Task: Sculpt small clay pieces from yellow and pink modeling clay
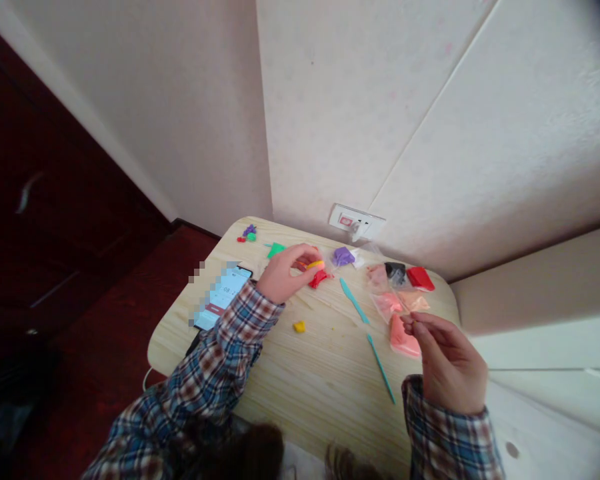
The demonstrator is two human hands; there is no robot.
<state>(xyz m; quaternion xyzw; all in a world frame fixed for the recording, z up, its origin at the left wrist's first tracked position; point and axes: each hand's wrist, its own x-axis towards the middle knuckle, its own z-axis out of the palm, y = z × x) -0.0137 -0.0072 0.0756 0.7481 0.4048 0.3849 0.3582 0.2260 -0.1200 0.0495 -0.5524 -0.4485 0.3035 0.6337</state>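
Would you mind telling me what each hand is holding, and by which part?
The left hand pinches one end of a yellow clay strip. The right hand has its fingers pinched together; whether they hold anything cannot be told.

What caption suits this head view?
Left hand pinches red-and-yellow clay; right hand hovers by pink clay bags on table.

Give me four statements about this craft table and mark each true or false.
1. The left hand touches a yellow piece by the red clay. True.
2. The phone lies near the right hand. False: it lies by the left sleeve.
3. Two teal tools lie on the wooden table. True.
4. The small yellow lump sits in a bag. False: it lies bare on the table.
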